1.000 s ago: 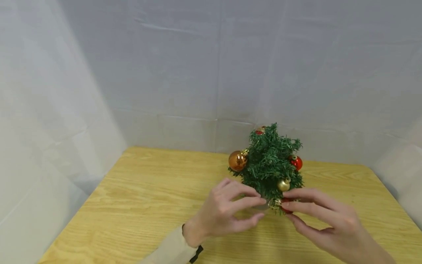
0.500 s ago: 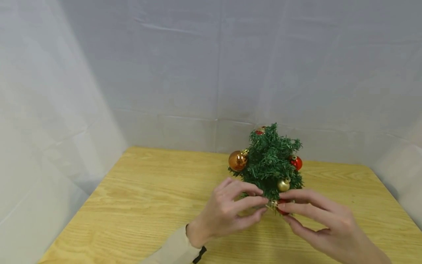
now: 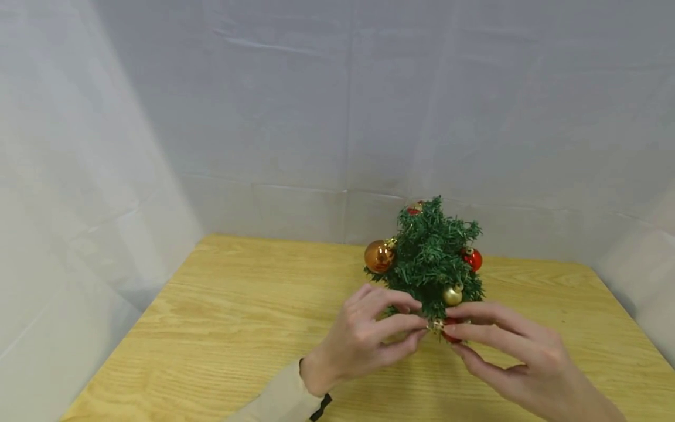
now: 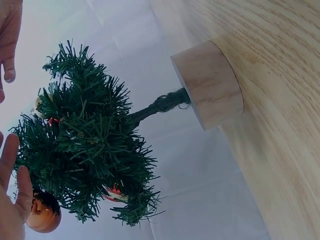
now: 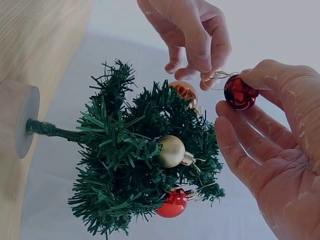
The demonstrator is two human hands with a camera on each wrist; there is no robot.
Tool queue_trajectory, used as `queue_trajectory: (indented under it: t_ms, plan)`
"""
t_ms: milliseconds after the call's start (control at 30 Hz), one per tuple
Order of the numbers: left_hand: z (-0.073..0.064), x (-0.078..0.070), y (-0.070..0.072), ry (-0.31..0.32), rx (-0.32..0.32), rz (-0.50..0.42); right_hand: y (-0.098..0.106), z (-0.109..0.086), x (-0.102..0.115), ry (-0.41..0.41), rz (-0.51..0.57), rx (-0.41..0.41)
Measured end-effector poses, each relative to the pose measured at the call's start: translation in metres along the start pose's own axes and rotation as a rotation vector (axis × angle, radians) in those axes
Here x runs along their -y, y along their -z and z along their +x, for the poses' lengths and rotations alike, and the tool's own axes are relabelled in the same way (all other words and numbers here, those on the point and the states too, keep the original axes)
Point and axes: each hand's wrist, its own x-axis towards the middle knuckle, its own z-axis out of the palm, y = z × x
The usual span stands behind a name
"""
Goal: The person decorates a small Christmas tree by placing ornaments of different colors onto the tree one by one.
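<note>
A dark red bauble (image 5: 241,92) is pinched between the thumb and fingers of my right hand (image 3: 519,349). Its thin gold loop (image 5: 216,76) reaches my left hand (image 3: 364,334), whose thumb and index fingertip pinch it. Both hands are in front of a small green Christmas tree (image 3: 435,252), upright on a round wooden base (image 4: 212,85). On the tree hang an orange bauble (image 3: 379,257) at the left, a gold bauble (image 5: 171,151) in front and a bright red bauble (image 3: 471,259) at the right. Another red ornament (image 3: 415,207) shows near the upper left.
The tree stands on a light wooden table (image 3: 237,305). Pale sheeting (image 3: 295,146) hangs behind the table and at both sides. The table's back edge runs just behind the tree.
My right hand has shifted slightly left with the red bauble. My left thumb has closed toward its index fingertip at the gold loop. The tree has barely moved.
</note>
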Motion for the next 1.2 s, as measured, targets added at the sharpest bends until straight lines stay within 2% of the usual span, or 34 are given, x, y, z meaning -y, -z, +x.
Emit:
queue_trajectory:
  t_ms: [367,867,1200]
  plan:
    - [0.0009,-0.0027,-0.0013,0.01,-0.01,-0.017,-0.0001,-0.0007,0.0008,-0.01,-0.005,0.006]
    - [0.0,-0.0041,-0.0031,0.033,0.011,-0.041,-0.0016,-0.0006,0.0039,-0.024,-0.02,0.004]
    - [-0.0018,-0.0017,-0.0019,0.044,-0.023,-0.081,-0.0009,-0.002,0.0017,-0.031,-0.049,0.003]
